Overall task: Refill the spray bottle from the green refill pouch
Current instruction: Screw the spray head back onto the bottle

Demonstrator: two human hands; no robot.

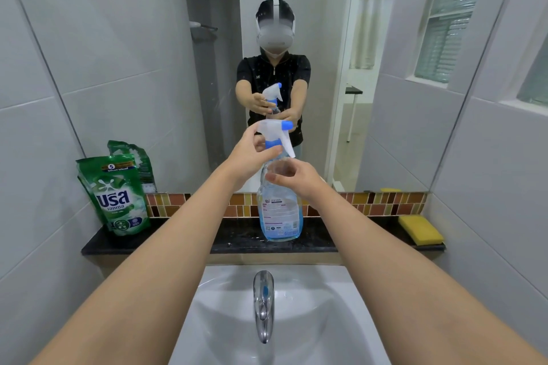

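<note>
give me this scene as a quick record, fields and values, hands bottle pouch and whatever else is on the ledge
left hand: grips the blue collar under the trigger head
right hand: holds the bottle neck
spray bottle: upright on the ledge, blue liquid low in it, trigger head still on
green refill pouch: upright at the ledge's left end, untouched
sponge: yellow, at the ledge's right end
ledge: dark stone, below the mirror
sink: white, with a chrome tap, in front of the ledge
</note>
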